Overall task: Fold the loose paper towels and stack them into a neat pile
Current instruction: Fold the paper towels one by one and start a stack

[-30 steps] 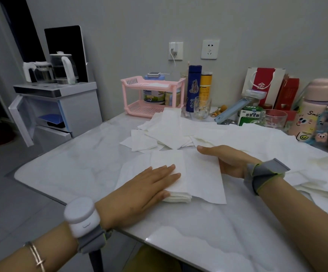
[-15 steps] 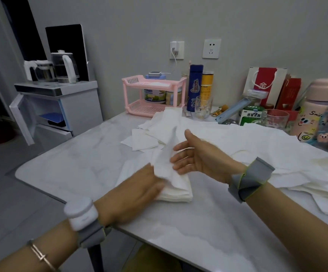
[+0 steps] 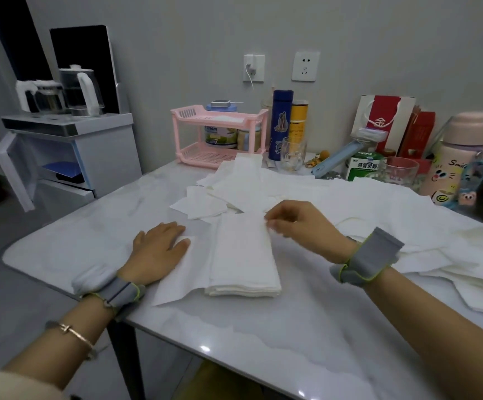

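The folded pile [image 3: 244, 255] of paper towels lies mid-bench [image 3: 292, 356], on top of a flat loose sheet [image 3: 176, 280]. The right grip [image 3: 298, 222] pinches the pile's far right corner. The left grip [image 3: 159, 249] lies flat, fingers straight, pressing that sheet. Unfolded towels [image 3: 407, 226] are heaped just to the right

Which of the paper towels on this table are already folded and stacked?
The narrow stack between left hand and right hand, its near edge showing layers; the flat sheet at its left and heaps behind are loose.
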Demonstrator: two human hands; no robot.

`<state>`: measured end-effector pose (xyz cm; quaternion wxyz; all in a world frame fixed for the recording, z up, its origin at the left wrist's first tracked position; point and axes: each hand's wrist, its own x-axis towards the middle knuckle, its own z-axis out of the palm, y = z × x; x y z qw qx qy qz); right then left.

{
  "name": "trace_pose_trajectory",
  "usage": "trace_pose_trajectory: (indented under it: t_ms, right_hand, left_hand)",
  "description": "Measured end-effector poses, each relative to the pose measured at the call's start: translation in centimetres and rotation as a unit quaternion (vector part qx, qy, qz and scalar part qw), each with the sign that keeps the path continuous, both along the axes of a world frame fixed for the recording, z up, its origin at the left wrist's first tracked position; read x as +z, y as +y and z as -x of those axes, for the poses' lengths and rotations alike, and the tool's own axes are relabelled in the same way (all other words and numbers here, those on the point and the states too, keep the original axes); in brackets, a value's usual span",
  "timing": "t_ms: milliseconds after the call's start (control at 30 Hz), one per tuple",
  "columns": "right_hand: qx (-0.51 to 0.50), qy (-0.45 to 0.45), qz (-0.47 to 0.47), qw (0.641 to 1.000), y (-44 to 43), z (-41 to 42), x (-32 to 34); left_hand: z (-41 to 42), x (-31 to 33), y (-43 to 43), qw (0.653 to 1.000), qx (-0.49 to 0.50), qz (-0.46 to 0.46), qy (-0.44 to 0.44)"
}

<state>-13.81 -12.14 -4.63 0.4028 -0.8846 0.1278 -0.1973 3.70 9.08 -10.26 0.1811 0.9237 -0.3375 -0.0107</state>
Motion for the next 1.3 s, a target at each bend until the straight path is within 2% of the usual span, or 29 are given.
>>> trace_pose_trajectory:
  t_ms: [67,100,167,233,367,433,600,733,933,1033,1133,1300]
  right_hand:
    - [-0.103,0.059,0.176,0.977,-3.0,0.5,-0.9]
    - [-0.116,0.104,0.231,0.96,-4.1,0.9,-1.3]
    - [-0.084,0.157,0.257,0.95,-5.3,1.5,-1.9]
    - [-0.064,0.163,0.268,0.948,-5.2,1.6,-1.8]
    - [-0.061,0.204,0.359,0.909,-4.8,1.0,-2.0]
    - [-0.061,0.198,0.365,0.908,-4.5,1.0,-2.0]
    - [-0.09,0.083,0.293,0.948,-4.0,1.2,0.1]
    - [-0.105,0.02,0.277,0.955,-4.2,1.5,1.0]
    - [-0.125,0.021,0.184,0.975,-4.6,1.6,1.3]
    - [-0.105,0.055,0.167,0.979,-5.0,1.9,2.1]
    - [-0.084,0.063,0.074,0.992,-5.0,2.2,2.6]
    - [-0.149,-0.067,-0.095,0.982,-4.5,3.1,5.0]
  left_hand:
    - [-0.2,-0.2,-0.1,1.0,0.0,0.015,-0.005]
    - [-0.1,-0.2,-0.1,1.0,0.0,0.023,-0.01]
    - [0.0,-0.3,-0.1,0.999,0.001,0.042,-0.01]
    - [-0.1,-0.2,0.0,0.998,0.004,0.059,-0.009]
    - [-0.3,-0.3,-0.1,0.997,0.005,0.078,-0.009]
    - [-0.3,-0.3,-0.1,0.996,0.007,0.086,-0.008]
    - [-0.2,-0.2,-0.1,0.995,0.014,0.1,0.001]
    - [0.0,-0.1,-0.1,0.995,0.012,0.099,0.006]
    - [0.1,-0.2,0.1,0.994,0.013,0.106,0.016]
    - [0.3,0.0,0.1,0.993,0.015,0.115,0.021]
    - [0.4,0.1,0.4,0.989,0.016,0.142,0.035]
    - [0.8,0.2,0.3,0.978,0.029,0.194,0.068]
